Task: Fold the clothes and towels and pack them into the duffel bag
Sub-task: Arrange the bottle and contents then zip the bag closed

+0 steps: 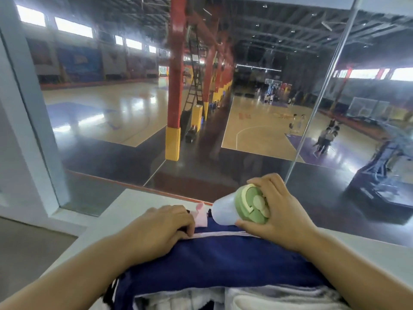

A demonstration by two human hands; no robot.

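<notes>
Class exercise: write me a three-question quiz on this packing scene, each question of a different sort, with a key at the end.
1. True or false: the right hand holds a bottle with a green lid.
2. What is the left hand doing?
A. Resting on the navy fabric beside a pink tag
B. Lifting a shoe
C. Pointing at the court
3. Fill in: the white towel lies at the ____ edge of the view.

Key: 1 true; 2 A; 3 bottom
</notes>
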